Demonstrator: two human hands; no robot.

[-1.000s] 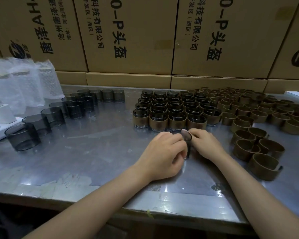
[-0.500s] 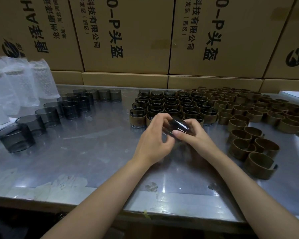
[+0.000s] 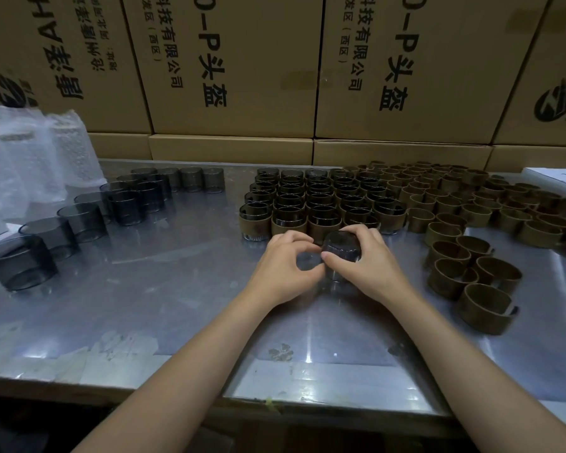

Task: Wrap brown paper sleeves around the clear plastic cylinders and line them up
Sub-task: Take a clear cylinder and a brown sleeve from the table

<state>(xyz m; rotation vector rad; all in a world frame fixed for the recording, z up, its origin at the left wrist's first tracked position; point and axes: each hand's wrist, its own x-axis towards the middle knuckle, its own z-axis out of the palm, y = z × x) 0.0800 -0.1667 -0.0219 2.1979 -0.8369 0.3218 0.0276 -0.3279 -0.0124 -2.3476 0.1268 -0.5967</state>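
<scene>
My right hand (image 3: 361, 261) grips a dark clear plastic cylinder (image 3: 342, 246) tilted on its side, just in front of the sleeved rows. My left hand (image 3: 283, 266) has curled fingers at the cylinder's left side, touching it; whether a sleeve is on it is hidden. Several sleeved cylinders (image 3: 321, 204) stand in rows at the table's centre back. Bare smoky cylinders (image 3: 79, 220) line up at the left. Loose brown paper sleeves (image 3: 471, 276) lie at the right.
The metal table (image 3: 151, 295) has bare surface in front of me and at the left front. Bubble-wrapped bundles (image 3: 33, 171) stand at the far left. Cardboard boxes (image 3: 242, 67) wall off the back. A white item (image 3: 556, 178) lies at the back right.
Both hands lifted the cylinder off the table and moved it forward toward the sleeved rows; it now sits tilted between my hands, slightly lower than half a second ago.
</scene>
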